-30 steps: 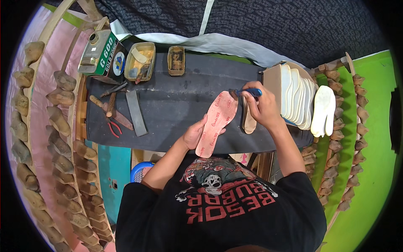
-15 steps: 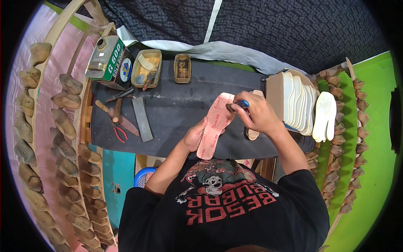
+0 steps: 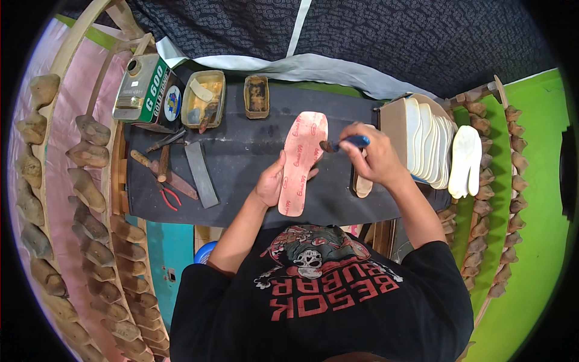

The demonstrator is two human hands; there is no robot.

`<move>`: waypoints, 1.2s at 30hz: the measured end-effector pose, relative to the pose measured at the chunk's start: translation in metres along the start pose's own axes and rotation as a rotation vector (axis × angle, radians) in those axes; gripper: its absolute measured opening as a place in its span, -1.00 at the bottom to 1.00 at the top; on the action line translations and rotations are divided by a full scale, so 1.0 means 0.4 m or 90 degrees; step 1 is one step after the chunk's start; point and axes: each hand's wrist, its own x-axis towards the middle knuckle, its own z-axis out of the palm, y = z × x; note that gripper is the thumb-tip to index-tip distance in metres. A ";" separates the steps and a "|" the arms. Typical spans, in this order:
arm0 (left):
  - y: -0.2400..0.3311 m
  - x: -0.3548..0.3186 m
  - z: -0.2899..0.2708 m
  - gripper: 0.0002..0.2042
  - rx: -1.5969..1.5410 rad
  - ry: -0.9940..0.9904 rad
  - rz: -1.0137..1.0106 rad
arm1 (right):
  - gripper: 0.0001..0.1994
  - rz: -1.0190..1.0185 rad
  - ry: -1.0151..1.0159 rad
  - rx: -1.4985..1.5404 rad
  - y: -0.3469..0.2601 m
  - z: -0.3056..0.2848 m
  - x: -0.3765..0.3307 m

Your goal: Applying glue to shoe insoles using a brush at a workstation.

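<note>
A pink shoe insole board (image 3: 297,166) with red print all over it is upright in front of me, its wide end away from me. My left hand (image 3: 270,182) is closed around its left edge, with fingertips showing past the right edge. In my right hand (image 3: 379,158) is a small brush (image 3: 354,142) with a blue handle. The brush's dark tip is at the right edge of the insole board, and I cannot tell whether it touches. Below my right hand a tan sole-shaped piece (image 3: 363,186) lies on the table, partly covered by that hand.
A dark-covered table (image 3: 241,175) bears a green-and-silver can (image 3: 148,90), two tubs (image 3: 204,117), pliers (image 3: 169,196), a hammer (image 3: 163,163) and a grey whetstone-like bar (image 3: 202,175). At right stand a box of white insoles (image 3: 428,145) and a loose pale pair (image 3: 465,160). Racks of wooden shoe lasts (image 3: 90,187) flank both sides.
The insole board has been turned more upright and shifted left. My right hand has drawn the brush from the board's surface to its right edge.
</note>
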 end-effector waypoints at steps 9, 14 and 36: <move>-0.010 0.015 -0.080 -0.37 -0.068 -0.037 -0.041 | -0.88 -0.037 0.017 0.015 -0.017 0.071 -0.032; 0.007 0.018 0.010 -0.40 -0.054 0.070 -0.003 | -0.89 0.012 0.110 -0.022 0.004 0.042 -0.013; 0.020 0.034 -0.009 -0.30 -0.030 0.012 0.054 | -0.80 -0.224 -0.114 0.075 -0.106 0.174 -0.050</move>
